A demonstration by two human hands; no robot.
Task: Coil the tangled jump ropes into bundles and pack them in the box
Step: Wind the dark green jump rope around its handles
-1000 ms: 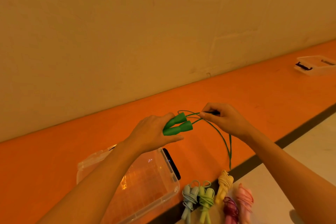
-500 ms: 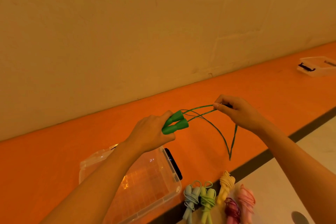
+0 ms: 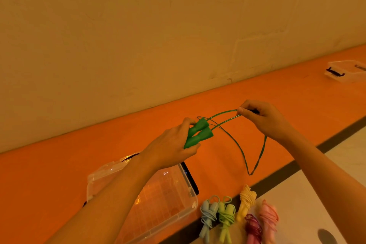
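My left hand (image 3: 171,145) grips both green handles (image 3: 199,134) of a green jump rope, held side by side above the orange floor. My right hand (image 3: 265,120) pinches the green cord (image 3: 224,118) a short way from the handles, and a loop of it (image 3: 255,161) hangs below with its lowest bend over the orange floor. A clear plastic box (image 3: 170,190) sits open below my left forearm. Several coiled ropes lie beside it: light blue (image 3: 208,215), lime (image 3: 225,216), yellow (image 3: 246,200), dark red (image 3: 252,226) and pink (image 3: 268,216).
A beige wall rises behind the orange strip of floor (image 3: 297,93). A second clear container with black clips (image 3: 345,70) rests far right. A dark border (image 3: 336,138) separates the orange strip from pale flooring at lower right.
My right hand has slid right and upward along the cord, away from the handles, stretching two strands between my hands. The hanging loop has shortened and lifted.
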